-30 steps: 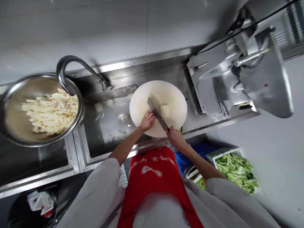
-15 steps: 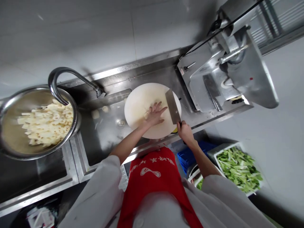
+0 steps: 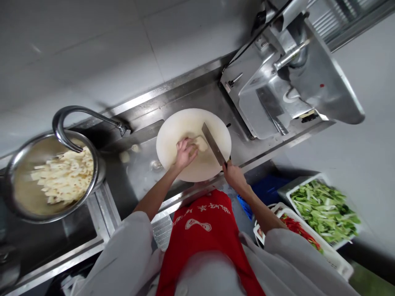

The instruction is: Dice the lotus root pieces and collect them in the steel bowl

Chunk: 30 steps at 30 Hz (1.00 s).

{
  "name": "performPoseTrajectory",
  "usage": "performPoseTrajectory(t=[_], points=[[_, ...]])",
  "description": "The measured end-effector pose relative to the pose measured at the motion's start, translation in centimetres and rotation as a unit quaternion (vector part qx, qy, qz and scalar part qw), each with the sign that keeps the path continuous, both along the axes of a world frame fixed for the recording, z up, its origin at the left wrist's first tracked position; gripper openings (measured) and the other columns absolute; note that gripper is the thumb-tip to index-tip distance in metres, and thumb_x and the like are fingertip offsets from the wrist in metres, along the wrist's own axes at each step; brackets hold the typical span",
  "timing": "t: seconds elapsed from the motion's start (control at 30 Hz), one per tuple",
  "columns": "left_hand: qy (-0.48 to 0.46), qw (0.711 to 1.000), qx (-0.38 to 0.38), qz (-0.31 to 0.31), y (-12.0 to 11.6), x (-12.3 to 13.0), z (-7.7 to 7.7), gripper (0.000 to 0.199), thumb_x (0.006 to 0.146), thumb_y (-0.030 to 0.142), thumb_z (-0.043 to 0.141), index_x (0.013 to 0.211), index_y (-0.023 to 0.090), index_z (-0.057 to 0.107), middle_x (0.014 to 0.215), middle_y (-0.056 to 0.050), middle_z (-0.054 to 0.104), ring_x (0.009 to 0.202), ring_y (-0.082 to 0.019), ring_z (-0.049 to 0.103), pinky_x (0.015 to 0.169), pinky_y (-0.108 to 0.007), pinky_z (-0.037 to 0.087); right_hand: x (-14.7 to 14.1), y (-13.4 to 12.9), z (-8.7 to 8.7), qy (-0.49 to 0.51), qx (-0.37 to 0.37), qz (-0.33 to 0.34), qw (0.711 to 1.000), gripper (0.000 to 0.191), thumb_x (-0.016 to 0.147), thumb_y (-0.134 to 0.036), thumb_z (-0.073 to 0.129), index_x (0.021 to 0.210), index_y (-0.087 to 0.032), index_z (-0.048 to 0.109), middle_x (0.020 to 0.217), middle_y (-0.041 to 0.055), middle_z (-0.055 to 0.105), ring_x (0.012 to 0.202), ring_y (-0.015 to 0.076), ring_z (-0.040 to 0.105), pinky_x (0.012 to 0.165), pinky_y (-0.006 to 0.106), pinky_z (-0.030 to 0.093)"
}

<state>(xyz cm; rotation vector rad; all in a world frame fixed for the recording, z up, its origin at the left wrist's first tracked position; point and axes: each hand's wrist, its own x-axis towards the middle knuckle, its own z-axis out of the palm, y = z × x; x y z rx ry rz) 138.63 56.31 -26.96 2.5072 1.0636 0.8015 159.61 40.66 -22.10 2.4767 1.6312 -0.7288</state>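
Slicer point(image 3: 286, 82) beside cutting board point(image 3: 185, 123)

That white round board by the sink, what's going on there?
A person in a red apron is cutting pale vegetable pieces on the round cutting board. The left hand bunches the pieces together, while the right hand holds a cleaver beside them. To the left, a metal bowl under the tap holds sliced pieces.
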Motion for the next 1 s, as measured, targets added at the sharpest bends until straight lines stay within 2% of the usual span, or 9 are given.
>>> performPoseTrajectory(t=[0.1, 0.2, 0.4, 0.57, 0.63, 0.73, 0.8, 0.9, 1.0], points=[[-0.047, 0.995, 0.013, 0.081, 0.0, -1.4, 0.3, 0.016, 0.093, 0.03, 0.052, 0.096, 0.02, 0.064, 0.11, -0.01, 0.059, 0.112, -0.024, 0.051, 0.097, -0.044, 0.039, -1.6, 1.5, 1.6, -0.013, 0.037, 0.005, 0.999, 0.04, 0.102, -0.044, 0.022, 0.11, -0.013, 0.046, 0.084, 0.0137, 0.069, 0.079, 0.0262, 0.069, 0.07, 0.031, 0.045], [-0.045, 0.993, 0.008, 0.105, 0.0, -2.1, -0.2, 0.018, 0.093, 0.03, 0.049, 0.092, 0.019, 0.064, 0.102, -0.01, 0.062, 0.104, -0.023, 0.053, 0.093, -0.042, 0.04, -2.9, 3.9, 2.1, -0.014, 0.049, 0.021, 0.998, 0.045, 0.102, -0.046, 0.017, 0.112, -0.012, 0.045, 0.088, 0.0158, 0.069, 0.083, 0.0257, 0.069, 0.072, 0.031, 0.046], [0.042, 0.997, -0.063, -0.017, -0.2, -2.5, -1.1, 0.025, 0.095, 0.033, 0.045, 0.1, 0.022, 0.067, 0.114, -0.008, 0.063, 0.111, -0.023, 0.052, 0.097, -0.042, 0.04, -3.7, 6.9, 0.5, -0.003, -0.002, 0.057, 0.998, 0.035, 0.102, -0.038, 0.028, 0.109, -0.011, 0.048, 0.095, 0.0186, 0.068, 0.091, 0.0263, 0.068, 0.075, 0.031, 0.047], [0.036, 0.994, -0.096, -0.034, 1.5, -3.0, 0.7, 0.032, 0.094, 0.036, 0.045, 0.117, 0.022, 0.063, 0.123, -0.01, 0.06, 0.118, -0.022, 0.052, 0.104, -0.041, 0.038, -1.1, 4.4, 1.6, -0.005, 0.034, 0.047, 0.998, 0.039, 0.102, -0.043, 0.028, 0.11, -0.011, 0.05, 0.088, 0.016, 0.069, 0.082, 0.0253, 0.068, 0.07, 0.029, 0.044], [0.065, 0.985, -0.107, -0.122, 3.1, -2.5, 1.7, 0.051, 0.086, 0.045, 0.058, 0.131, 0.023, 0.055, 0.137, -0.011, 0.052, 0.13, -0.025, 0.044, 0.111, -0.042, 0.032, 0.3, 2.7, 1.8, -0.018, 0.055, 0.017, 0.998, 0.04, 0.102, -0.042, 0.027, 0.111, -0.01, 0.05, 0.086, 0.0161, 0.069, 0.08, 0.025, 0.068, 0.069, 0.028, 0.042], [0.17, 0.93, -0.144, -0.293, 6.1, -0.4, 2.7, 0.083, 0.067, 0.054, 0.075, 0.14, 0.027, 0.046, 0.15, -0.009, 0.039, 0.143, -0.03, 0.027, 0.117, -0.048, 0.019, 1.7, 0.7, 1.1, -0.03, 0.046, -0.017, 0.998, 0.036, 0.102, -0.039, 0.031, 0.108, -0.01, 0.051, 0.086, 0.0164, 0.069, 0.08, 0.0256, 0.068, 0.068, 0.028, 0.041], [0.233, 0.896, -0.171, -0.337, 7.9, 1.1, 2.9, 0.087, 0.063, 0.054, 0.077, 0.14, 0.028, 0.046, 0.15, -0.009, 0.038, 0.144, -0.032, 0.024, 0.117, -0.051, 0.014, 1.8, -0.1, 0.2, -0.024, 0.016, -0.031, 0.999, 0.035, 0.102, -0.039, 0.032, 0.107, -0.011, 0.052, 0.086, 0.0163, 0.069, 0.082, 0.0258, 0.068, 0.068, 0.028, 0.041], [0.259, 0.894, -0.161, -0.327, 9.0, 2.2, 2.3, 0.096, 0.058, 0.056, 0.078, 0.142, 0.024, 0.043, 0.149, -0.012, 0.039, 0.142, -0.034, 0.026, 0.116, -0.053, 0.014, 0.4, -0.4, -0.9, -0.012, -0.009, -0.048, 0.999, 0.037, 0.102, -0.039, 0.029, 0.109, -0.01, 0.051, 0.089, 0.0169, 0.07, 0.084, 0.0255, 0.069, 0.07, 0.029, 0.042], [0.22, 0.942, -0.113, -0.227, 6.7, 1.8, 1.0, 0.112, 0.051, 0.06, 0.082, 0.144, 0.016, 0.038, 0.145, -0.019, 0.039, 0.136, -0.039, 0.032, 0.114, -0.052, 0.018, -2.0, 0.3, -1.0, 0.01, -0.012, -0.045, 0.999, 0.036, 0.103, -0.038, 0.026, 0.112, -0.011, 0.049, 0.092, 0.017, 0.069, 0.087, 0.0249, 0.069, 0.071, 0.029, 0.044]])
